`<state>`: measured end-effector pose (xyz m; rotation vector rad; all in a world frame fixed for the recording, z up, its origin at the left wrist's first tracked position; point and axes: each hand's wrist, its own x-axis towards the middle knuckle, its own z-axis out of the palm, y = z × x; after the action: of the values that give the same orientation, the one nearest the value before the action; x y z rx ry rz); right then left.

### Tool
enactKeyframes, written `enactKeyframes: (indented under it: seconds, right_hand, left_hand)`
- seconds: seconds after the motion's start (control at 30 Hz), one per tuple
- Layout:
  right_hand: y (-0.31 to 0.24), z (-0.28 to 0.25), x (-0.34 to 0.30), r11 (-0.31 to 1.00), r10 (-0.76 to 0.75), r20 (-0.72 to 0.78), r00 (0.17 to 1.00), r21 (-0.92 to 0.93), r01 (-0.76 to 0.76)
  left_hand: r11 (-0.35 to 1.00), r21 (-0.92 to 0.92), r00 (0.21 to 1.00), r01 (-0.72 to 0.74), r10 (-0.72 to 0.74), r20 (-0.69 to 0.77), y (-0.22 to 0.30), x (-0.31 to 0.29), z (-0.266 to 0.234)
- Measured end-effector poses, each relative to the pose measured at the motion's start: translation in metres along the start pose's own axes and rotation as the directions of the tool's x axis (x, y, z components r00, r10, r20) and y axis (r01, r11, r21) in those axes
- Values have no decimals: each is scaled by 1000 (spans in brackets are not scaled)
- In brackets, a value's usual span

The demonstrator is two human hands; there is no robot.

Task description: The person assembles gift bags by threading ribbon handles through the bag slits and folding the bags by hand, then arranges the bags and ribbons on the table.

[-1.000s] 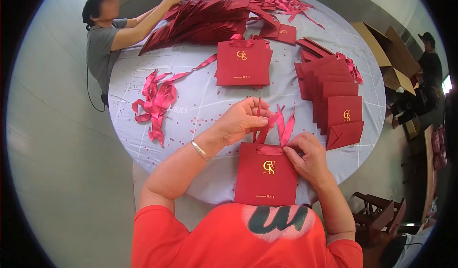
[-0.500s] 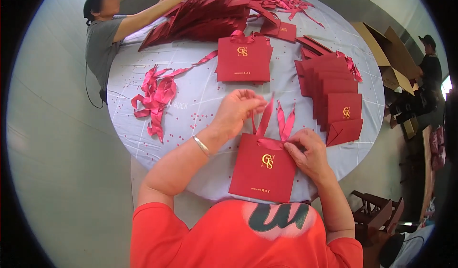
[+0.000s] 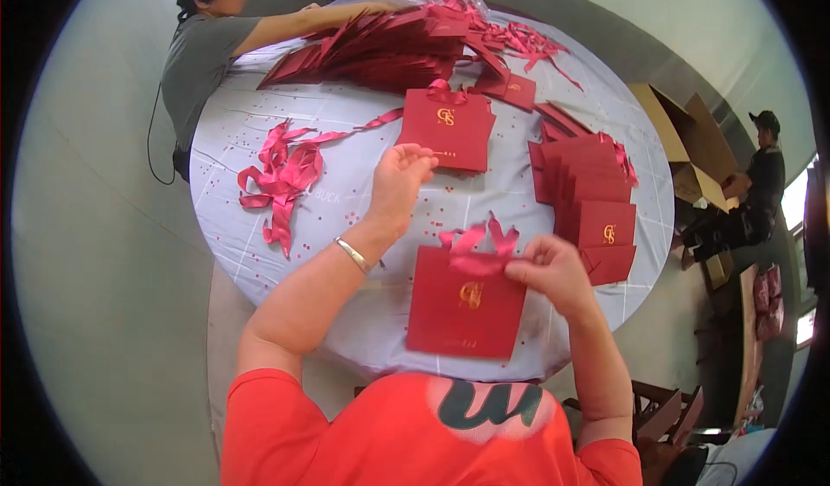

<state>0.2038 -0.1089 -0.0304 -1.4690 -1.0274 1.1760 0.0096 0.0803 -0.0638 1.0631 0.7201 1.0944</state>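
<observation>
"Where's the red bag (image 3: 464,323)?"
"At the near edge of the table (image 3: 354,162), top corner pinched by the right hand (image 3: 558,274)."
"The left hand (image 3: 399,183)?"
"Empty, fingers loose, by the bag stack (image 3: 454,125)."

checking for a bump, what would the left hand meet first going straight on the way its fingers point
Probably the central stack of square red paper bags; the left hand's fingers overlap its lower left part in view, but whether touching or above is unclear.
</observation>
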Motion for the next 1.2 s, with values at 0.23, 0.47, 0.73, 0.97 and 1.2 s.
enactKeyframes:
  seconds: [0.23, 0.47, 0.73, 0.97, 1.2]
  right_hand:
    - [-118, 2, 86, 857, -510, -307, 804, -101, 505]
    - [-86, 10, 218, 848, -504, -83, 859, -234, 475]
    - [-2, 14, 230, 834, -543, -376, 751, -344, 431]
    - [38, 25, 193, 806, -527, -337, 780, -488, 334]
    - [20, 42, 178, 576, -757, -121, 643, -587, 568]
  left_hand:
    - [977, -178, 957, -119, 64, -283, 7, 34, -40]
    - [996, 86, 939, -15, 44, -340, -11, 39, -35]
    - [661, 713, 940, -235, 340, -5, -20, 20, -26]
    - [352, 887, 919, -300, 358, 168, -30, 17, -29]
    - [289, 888, 887, -358, 403, 226, -36, 26, -30]
